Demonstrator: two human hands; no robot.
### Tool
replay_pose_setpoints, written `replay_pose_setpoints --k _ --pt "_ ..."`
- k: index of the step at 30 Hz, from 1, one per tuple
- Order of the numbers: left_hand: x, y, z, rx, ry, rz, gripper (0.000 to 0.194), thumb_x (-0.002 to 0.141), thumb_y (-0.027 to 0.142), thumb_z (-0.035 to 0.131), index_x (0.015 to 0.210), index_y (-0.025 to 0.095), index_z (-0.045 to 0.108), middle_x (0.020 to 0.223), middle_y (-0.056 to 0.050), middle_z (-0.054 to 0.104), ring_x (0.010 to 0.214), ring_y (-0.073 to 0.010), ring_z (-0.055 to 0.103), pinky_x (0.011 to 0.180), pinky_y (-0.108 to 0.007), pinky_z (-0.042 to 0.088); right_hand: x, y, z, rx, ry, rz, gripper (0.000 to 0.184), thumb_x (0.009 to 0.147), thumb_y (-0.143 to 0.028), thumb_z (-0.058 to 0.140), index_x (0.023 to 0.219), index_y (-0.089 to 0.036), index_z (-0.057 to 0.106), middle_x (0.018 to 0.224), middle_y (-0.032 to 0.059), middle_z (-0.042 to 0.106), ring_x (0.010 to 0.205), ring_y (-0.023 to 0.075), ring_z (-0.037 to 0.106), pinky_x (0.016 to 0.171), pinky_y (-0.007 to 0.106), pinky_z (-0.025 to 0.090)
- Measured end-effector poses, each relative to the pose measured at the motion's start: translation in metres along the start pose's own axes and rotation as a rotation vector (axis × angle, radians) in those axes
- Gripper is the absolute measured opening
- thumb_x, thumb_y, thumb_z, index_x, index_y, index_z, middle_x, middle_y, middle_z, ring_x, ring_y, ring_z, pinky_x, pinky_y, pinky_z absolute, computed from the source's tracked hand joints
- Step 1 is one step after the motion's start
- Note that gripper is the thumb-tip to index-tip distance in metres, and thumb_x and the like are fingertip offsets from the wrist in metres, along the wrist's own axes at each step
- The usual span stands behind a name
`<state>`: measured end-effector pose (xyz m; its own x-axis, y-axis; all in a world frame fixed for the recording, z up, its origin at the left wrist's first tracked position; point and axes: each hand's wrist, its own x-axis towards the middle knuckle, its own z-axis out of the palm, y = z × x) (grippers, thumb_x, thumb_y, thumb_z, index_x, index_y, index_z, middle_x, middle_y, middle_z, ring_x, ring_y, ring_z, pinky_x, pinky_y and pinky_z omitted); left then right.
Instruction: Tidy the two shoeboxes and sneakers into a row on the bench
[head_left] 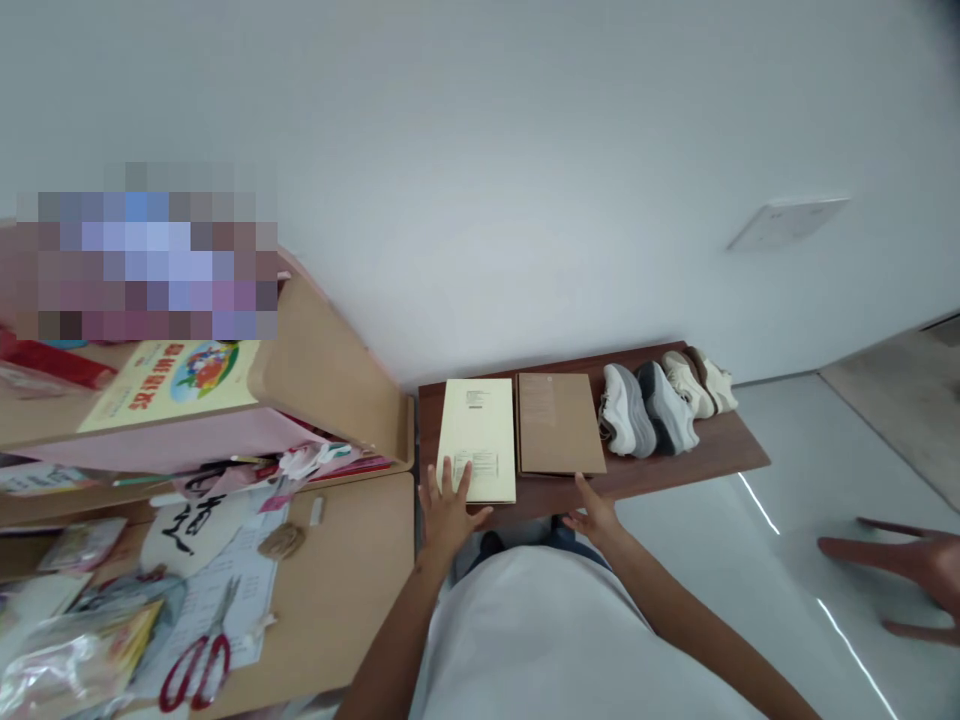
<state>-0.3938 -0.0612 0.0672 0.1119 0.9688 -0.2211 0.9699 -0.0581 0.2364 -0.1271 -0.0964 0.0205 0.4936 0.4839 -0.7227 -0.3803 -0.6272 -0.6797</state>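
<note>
My left hand [448,510] has its fingers spread over the near left corner of a pale yellow box [478,425] with small print on top. My right hand [598,515] is at the near right corner of a brown cardboard box [559,425], its fingers apart and one fingertip at the box's edge. I cannot tell whether that fingertip touches. Side by side, both boxes lie on a dark wooden bench [720,448] against the wall. Right of the brown box stand a grey and white pair of sneakers [628,408] and a cream pair of shoes [686,385].
On the left, a light wooden desk [345,590] carries red-handled scissors [199,665], papers, plastic packets and a roll of tape [281,541]. A yellow booklet [172,380] lies on its raised shelf. A brown stool [911,565] stands on the floor at right.
</note>
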Motion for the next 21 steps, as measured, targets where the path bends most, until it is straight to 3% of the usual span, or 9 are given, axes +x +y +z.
replay_pose_setpoints --k 3,9,16,21 --pt "0.006 0.004 0.01 0.015 0.006 0.005 0.083 0.083 0.059 0.066 0.156 0.032 0.039 0.168 -0.012 0.019 0.153 -0.0477 0.005 0.116 -0.071 0.012 0.017 -0.03 0.002 0.052 0.083 0.039 0.101 0.07 -0.063 0.077 0.148 -0.035 0.02 0.141 0.0158 0.054 0.099 0.0276 0.07 0.07 0.046 0.065" --pt "0.006 0.012 0.026 -0.001 0.068 -0.078 0.079 0.088 0.063 0.056 0.157 0.029 0.036 0.169 -0.015 0.015 0.154 -0.0459 0.003 0.115 -0.066 0.025 0.039 -0.056 0.024 0.024 0.113 -0.103 0.075 0.075 -0.053 0.073 0.134 -0.034 0.032 0.148 0.0108 0.049 0.126 0.0264 0.058 0.081 0.041 0.065" --pt "0.022 0.023 0.02 -0.052 0.101 -0.175 0.079 0.088 0.065 0.055 0.156 0.027 0.039 0.168 -0.017 0.017 0.154 -0.0459 0.002 0.113 -0.067 0.027 0.045 -0.069 0.023 0.042 0.139 -0.082 0.076 0.077 -0.048 0.071 0.137 -0.033 0.027 0.154 0.0133 0.042 0.131 0.0261 0.055 0.083 0.039 0.065" --pt "0.015 0.017 0.017 -0.196 0.102 -0.221 0.079 0.09 0.063 0.053 0.158 0.025 0.035 0.168 -0.016 0.018 0.155 -0.0399 0.007 0.118 -0.064 0.02 0.039 -0.066 0.007 0.008 0.074 -0.081 0.073 0.077 -0.057 0.069 0.137 -0.033 0.035 0.143 0.0096 0.054 0.124 0.0258 0.06 0.081 0.04 0.064"
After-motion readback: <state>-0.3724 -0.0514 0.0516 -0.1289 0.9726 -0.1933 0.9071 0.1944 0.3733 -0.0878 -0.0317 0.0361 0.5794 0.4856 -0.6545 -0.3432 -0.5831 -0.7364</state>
